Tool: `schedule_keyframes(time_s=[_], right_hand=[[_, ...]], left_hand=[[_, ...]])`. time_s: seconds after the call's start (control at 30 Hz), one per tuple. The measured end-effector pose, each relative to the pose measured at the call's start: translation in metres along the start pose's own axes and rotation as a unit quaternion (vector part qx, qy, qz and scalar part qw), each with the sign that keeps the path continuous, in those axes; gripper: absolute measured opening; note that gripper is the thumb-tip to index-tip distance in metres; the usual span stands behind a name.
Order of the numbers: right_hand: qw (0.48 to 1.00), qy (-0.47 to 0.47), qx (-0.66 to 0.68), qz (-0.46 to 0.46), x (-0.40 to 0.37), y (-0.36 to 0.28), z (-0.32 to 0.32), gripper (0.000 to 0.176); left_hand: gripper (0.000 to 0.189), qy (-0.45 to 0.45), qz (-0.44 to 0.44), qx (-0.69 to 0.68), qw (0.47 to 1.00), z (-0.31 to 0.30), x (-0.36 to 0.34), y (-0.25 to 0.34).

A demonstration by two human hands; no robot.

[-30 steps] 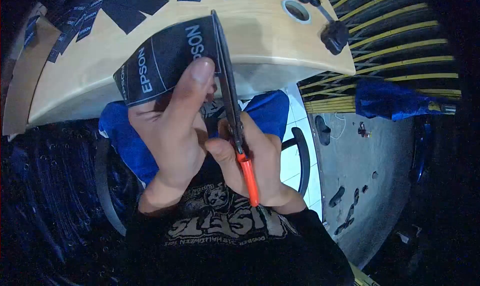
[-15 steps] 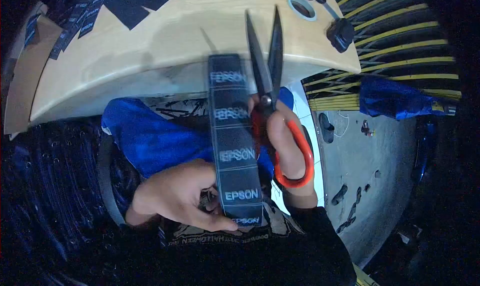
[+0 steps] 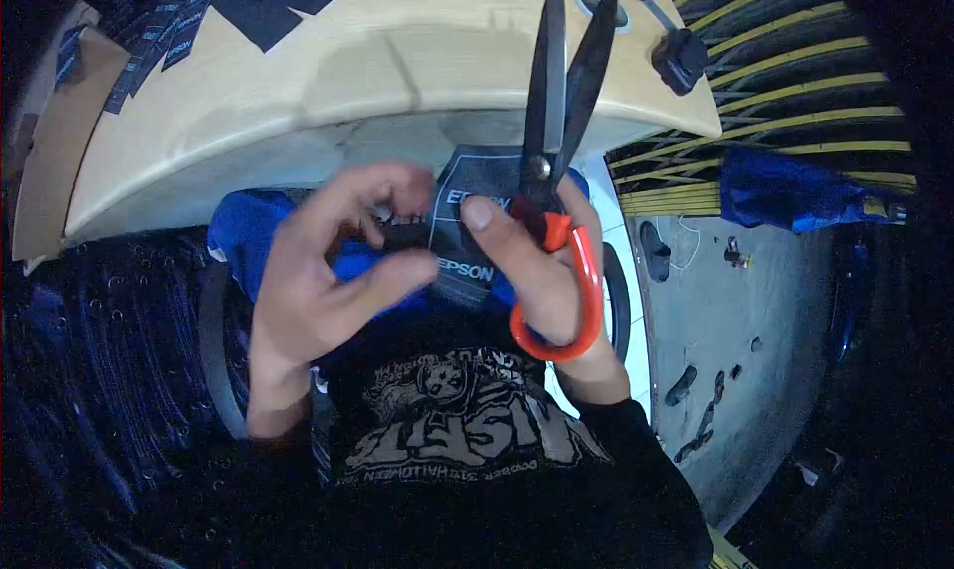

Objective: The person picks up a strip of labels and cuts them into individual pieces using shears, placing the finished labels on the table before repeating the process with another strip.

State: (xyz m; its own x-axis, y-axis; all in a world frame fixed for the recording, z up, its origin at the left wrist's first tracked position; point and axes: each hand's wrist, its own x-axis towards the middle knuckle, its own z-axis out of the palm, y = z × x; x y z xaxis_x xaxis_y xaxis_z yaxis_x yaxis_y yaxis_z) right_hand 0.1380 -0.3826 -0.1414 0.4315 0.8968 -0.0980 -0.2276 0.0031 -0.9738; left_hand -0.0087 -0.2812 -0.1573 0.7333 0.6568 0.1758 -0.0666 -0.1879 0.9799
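Note:
My right hand [image 3: 542,276] has a red-handled pair of scissors [image 3: 552,92] looped on it, blades parted and pointing away from me over the table edge. Its thumb also presses on a black label strip [image 3: 467,236] printed EPSON in white, held in front of my chest. To the left of the strip is my left hand [image 3: 323,261], thumb and curled fingers apart, tips right at the strip's left edge. Part of the strip shows dark in the gap between them. The scissors and my right hand cover the strip's right side.
On the wooden table [image 3: 328,92], cut black label strips [image 3: 174,37] lie at the far left, with black pieces [image 3: 263,7] beside them. A tape roll [image 3: 601,10] and a black tape measure [image 3: 681,60] are at the right. A cardboard box [image 3: 55,152] stands at the left edge.
The strip, stretched long between both hands before, is now shorter in view and under my right thumb. My left hand has moved up and let go of its lower end; the scissors have shifted up and right.

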Motion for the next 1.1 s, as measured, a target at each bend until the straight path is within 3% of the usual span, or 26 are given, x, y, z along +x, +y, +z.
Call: schedule_keyframes(time_s=[0.03, 0.1, 0.2, 0.27, 0.3, 0.37, 0.47, 0.5, 0.53, 0.57, 0.6, 0.67, 0.7, 0.77, 0.87, 0.9, 0.93, 1.0, 1.1], right_hand=[[0.998, 0.011, -0.041, -0.037, 0.001, 0.004, 0.002, 0.024], [0.998, 0.004, -0.036, -0.043, 0.001, 0.01, 0.003, 0.024], [0.997, 0.009, -0.061, -0.036, -0.001, 0.005, -0.002, 0.025], [0.993, 0.022, -0.12, -0.004, -0.002, -0.004, -0.008, 0.028], [0.991, 0.034, -0.108, -0.068, 0.002, -0.006, -0.006, 0.029], [0.99, 0.007, -0.128, -0.064, 0.011, -0.008, -0.012, 0.028], [0.986, -0.031, -0.149, -0.063, 0.015, -0.006, -0.011, 0.029], [0.989, -0.004, -0.13, -0.076, 0.017, -0.003, -0.006, 0.029], [0.99, 0.024, -0.111, -0.088, 0.017, 0.001, -0.002, 0.029], [0.98, 0.055, -0.159, -0.11, 0.018, 0.006, -0.001, 0.028], [0.979, 0.056, -0.159, -0.112, 0.021, 0.005, 0.004, 0.028], [0.976, 0.106, -0.133, -0.134, 0.014, 0.005, 0.009, 0.028], [0.973, 0.105, -0.145, -0.145, 0.013, 0.007, 0.009, 0.027], [0.979, 0.097, -0.112, -0.137, 0.008, 0.008, 0.012, 0.028], [0.98, 0.106, -0.087, -0.144, 0.003, 0.009, 0.013, 0.028], [0.986, 0.105, -0.061, -0.115, 0.001, 0.006, 0.013, 0.028], [0.99, 0.104, -0.035, -0.086, -0.001, 0.005, 0.013, 0.028], [0.989, 0.119, -0.025, -0.089, -0.004, 0.008, 0.013, 0.029], [0.994, 0.086, -0.003, -0.062, -0.009, 0.004, 0.014, 0.029]], left_hand=[[0.037, 0.002, 0.001, 0.001, 1.0, 0.009, 0.004, 0.003], [0.019, 0.063, -0.047, -0.088, 0.993, 0.022, 0.01, 0.006], [0.01, 0.082, -0.042, -0.08, 0.993, 0.025, 0.014, 0.001], [0.01, 0.06, -0.027, -0.06, 0.996, 0.016, 0.014, -0.002], [0.01, 0.013, -0.026, -0.02, 0.999, 0.01, 0.014, -0.001], [0.011, -0.031, -0.025, 0.017, 0.999, 0.007, 0.014, 0.003], [0.008, 0.031, -0.065, 0.008, 0.997, 0.018, 0.013, 0.008], [0.007, 0.167, 0.035, 0.124, 0.977, 0.024, 0.01, 0.003], [0.007, 0.296, 0.133, 0.236, 0.916, 0.03, 0.004, 0.001], [0.009, 0.276, 0.125, 0.286, 0.909, 0.033, -0.014, 0.002], [0.003, 0.137, 0.104, 0.28, 0.945, 0.029, -0.031, -0.002], [0.017, 0.058, 0.018, 0.196, 0.979, 0.048, -0.036, -0.014], [0.017, 0.064, 0.015, 0.197, 0.978, 0.054, -0.035, -0.023], [0.035, 0.115, -0.014, 0.125, 0.985, 0.057, -0.027, -0.04], [0.041, 0.129, 0.063, 0.032, 0.989, 0.06, -0.026, -0.039], [0.04, 0.124, 0.061, -0.073, 0.988, 0.064, -0.025, -0.04], [0.04, 0.122, 0.062, -0.074, 0.988, 0.07, -0.022, -0.038], [0.044, 0.202, 0.106, -0.305, 0.924, 0.08, -0.012, -0.029], [0.031, 0.213, 0.085, -0.246, 0.942, 0.074, -0.013, -0.025]])
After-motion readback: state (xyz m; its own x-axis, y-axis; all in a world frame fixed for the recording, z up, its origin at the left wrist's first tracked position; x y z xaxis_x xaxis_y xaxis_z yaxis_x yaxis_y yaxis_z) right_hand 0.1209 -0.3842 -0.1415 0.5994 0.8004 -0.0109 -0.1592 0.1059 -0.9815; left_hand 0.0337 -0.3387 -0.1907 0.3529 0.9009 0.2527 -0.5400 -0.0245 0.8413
